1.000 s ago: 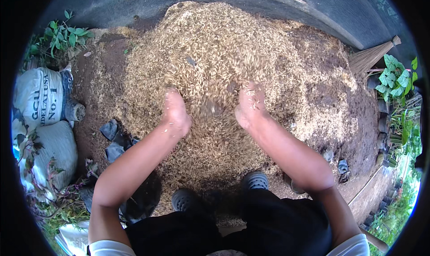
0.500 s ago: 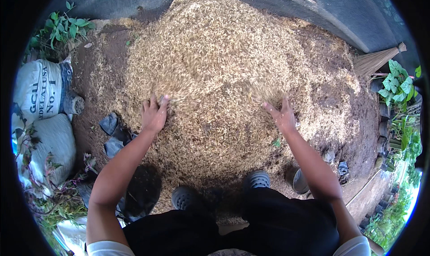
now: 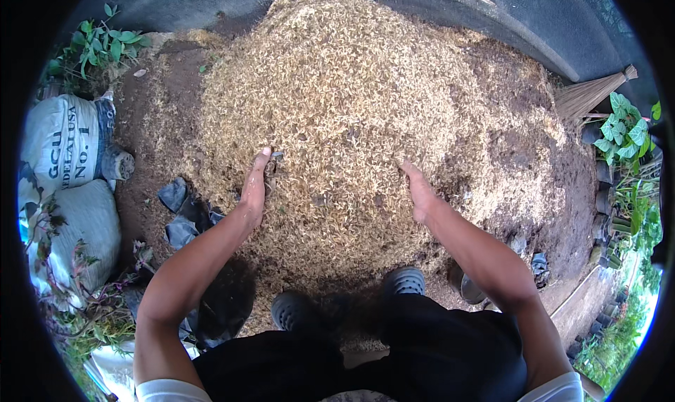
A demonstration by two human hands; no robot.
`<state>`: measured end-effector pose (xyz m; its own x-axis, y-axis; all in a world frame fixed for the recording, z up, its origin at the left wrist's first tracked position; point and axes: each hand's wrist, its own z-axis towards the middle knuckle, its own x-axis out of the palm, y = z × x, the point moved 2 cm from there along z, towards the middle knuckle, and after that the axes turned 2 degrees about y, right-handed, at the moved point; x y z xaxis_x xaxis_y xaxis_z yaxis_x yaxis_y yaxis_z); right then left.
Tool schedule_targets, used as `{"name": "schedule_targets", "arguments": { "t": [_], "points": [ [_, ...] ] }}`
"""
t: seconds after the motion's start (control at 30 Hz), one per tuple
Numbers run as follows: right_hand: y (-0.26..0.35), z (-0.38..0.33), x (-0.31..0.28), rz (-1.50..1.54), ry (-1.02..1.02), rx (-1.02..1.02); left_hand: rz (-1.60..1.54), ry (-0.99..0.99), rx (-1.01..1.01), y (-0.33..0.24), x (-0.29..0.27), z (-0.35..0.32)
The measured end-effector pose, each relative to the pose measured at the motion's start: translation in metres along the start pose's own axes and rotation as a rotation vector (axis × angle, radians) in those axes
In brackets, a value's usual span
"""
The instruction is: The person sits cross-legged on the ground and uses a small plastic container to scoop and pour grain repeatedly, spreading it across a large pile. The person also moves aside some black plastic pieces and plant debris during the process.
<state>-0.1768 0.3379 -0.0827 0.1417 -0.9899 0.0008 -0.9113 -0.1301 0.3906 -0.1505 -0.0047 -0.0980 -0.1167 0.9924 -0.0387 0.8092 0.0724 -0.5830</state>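
Brown soil (image 3: 158, 96) spreads under a broad pile of pale husks (image 3: 337, 79), with a dark grey surface (image 3: 520, 22) curving behind it. Straw-coloured bristles of a broom (image 3: 587, 98) lean at the far right, near a leafy plant (image 3: 622, 131). At my left stand a white printed sack (image 3: 63, 142) and, just below it, a second pale sack (image 3: 88, 230); crumpled dark plastic (image 3: 181, 230) lies between them and my left forearm. My left hand (image 3: 254, 184) and right hand (image 3: 420, 191) are at the near part of the pile, well apart, thumbs uppermost, with husks filling the space between them. Whether my fingers are spread or pressed together I cannot tell, because on both sides they are hidden past the thumbs. Just beside my left thumb sits a small grey-blue scrap (image 3: 278, 154). My grey clogs (image 3: 406, 282) stand at the pile's near edge, below my hands.
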Motion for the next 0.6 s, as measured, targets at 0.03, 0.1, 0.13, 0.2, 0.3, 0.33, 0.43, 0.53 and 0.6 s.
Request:
{"name": "schedule_targets", "arguments": {
  "t": [0.03, 0.1, 0.13, 0.2, 0.3, 0.33, 0.43, 0.53, 0.6],
  "points": [
    [0.002, -0.001, 0.001, 0.03, 0.01, 0.015, -0.046, 0.042, 0.001, 0.001, 0.001, -0.001],
    [0.007, -0.004, 0.004, 0.09, 0.023, 0.036, -0.054, 0.02, 0.02, 0.002, -0.002, -0.002],
    [0.011, -0.006, 0.007, 0.118, 0.019, 0.017, -0.086, 0.007, 0.019, 0.002, -0.004, -0.002],
    [0.019, -0.008, 0.016, 0.17, 0.009, -0.019, -0.113, -0.055, -0.003, 0.003, -0.009, -0.003],
    [0.031, -0.011, 0.027, 0.234, 0.004, -0.062, -0.311, 0.128, -0.02, -0.012, -0.006, 0.003],
    [0.034, -0.012, 0.028, 0.255, -0.003, -0.071, -0.321, 0.114, -0.027, -0.016, -0.003, 0.002],
    [0.039, -0.016, 0.026, 0.306, -0.027, -0.093, -0.367, 0.081, -0.041, -0.025, 0.016, -0.004],
    [0.051, -0.02, 0.022, 0.365, -0.024, -0.171, -0.269, -0.137, -0.072, -0.034, 0.031, -0.018],
    [0.07, -0.022, 0.018, 0.411, 0.006, -0.316, -0.407, -0.016, -0.062, -0.047, 0.04, -0.024]
  ]
}}
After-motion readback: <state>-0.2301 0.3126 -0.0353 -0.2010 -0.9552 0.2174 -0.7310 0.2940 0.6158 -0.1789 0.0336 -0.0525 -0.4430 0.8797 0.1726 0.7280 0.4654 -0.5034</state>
